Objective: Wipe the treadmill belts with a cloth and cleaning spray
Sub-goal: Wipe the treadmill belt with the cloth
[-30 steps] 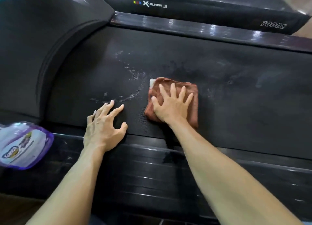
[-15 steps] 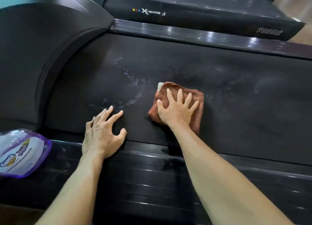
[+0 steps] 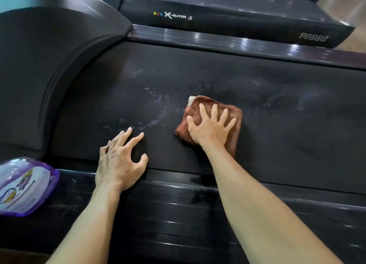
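The black treadmill belt (image 3: 277, 129) runs across the middle of the view, with pale spray droplets (image 3: 158, 105) on its left part. A folded brown cloth (image 3: 235, 115) lies on the belt right of the droplets. My right hand (image 3: 210, 127) presses flat on the cloth with fingers spread. My left hand (image 3: 120, 160) rests on the belt's near edge, fingertips braced on the belt, holding nothing. The purple cleaning spray bottle (image 3: 21, 186) lies on the near side rail at the far left, partly cut off by the frame.
The glossy near side rail (image 3: 198, 214) runs under my forearms. The black motor cover (image 3: 49, 75) rises at the left end of the belt. A second treadmill marked X-Runner (image 3: 227, 20) stands beyond the far rail (image 3: 237, 45).
My right hand and the cloth have slid slightly right and toward the far rail on the belt. My left hand stays braced at the belt's edge.
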{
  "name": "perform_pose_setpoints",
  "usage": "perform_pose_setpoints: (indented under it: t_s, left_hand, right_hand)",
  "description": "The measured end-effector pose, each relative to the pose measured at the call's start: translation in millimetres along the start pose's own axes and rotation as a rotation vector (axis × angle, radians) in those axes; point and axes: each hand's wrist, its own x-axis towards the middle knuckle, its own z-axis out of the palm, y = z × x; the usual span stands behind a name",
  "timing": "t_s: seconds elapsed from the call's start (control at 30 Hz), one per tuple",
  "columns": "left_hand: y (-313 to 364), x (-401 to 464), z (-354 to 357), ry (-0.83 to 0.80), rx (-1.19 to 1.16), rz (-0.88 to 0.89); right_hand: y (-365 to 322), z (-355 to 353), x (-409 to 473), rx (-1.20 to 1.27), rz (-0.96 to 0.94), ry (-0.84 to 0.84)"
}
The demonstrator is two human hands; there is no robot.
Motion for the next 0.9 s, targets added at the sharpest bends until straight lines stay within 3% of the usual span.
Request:
perform_pose_setpoints:
  t_s: [0.13,0.2,0.27,0.4,0.47,0.6,0.67,0.73,0.83,0.9]
  left_hand:
    - [0,1,0,-0.003,0.0,-0.004]
    - [0,1,-1,-0.003,0.005,-0.004]
    - [0,1,0,0.001,-0.003,-0.005]
    - [0,0,1,0.012,-0.006,0.0]
    - [-1,2,1,0.007,0.006,0.0]
    - [0,1,-1,0.009,-0.006,-0.003]
    - [0,1,-1,0.008,-0.009,-0.002]
    - [0,1,-1,0.008,-0.008,0.004]
    - [-1,1,0,0.021,-0.017,0.007]
    - [-1,1,1,0.022,-0.01,0.014]
  right_hand:
    - [6,4,-33,-0.023,-0.424,-0.029]
    - [23,5,-56,-0.011,-0.537,-0.03]
    - [35,5,-58,-0.024,-0.448,0.014]
    - [8,7,-20,0.023,0.105,0.069]
    - [-13,3,8,0.022,0.14,0.022]
    - [-19,-1,19,-0.055,-0.545,-0.072]
    - [1,1,-5,-0.062,-0.64,-0.057]
    - [23,6,-27,-0.058,-0.508,-0.018]
    - [26,4,-22,-0.04,-0.066,-0.01]
    - [9,-1,-1,-0.021,0.106,-0.007]
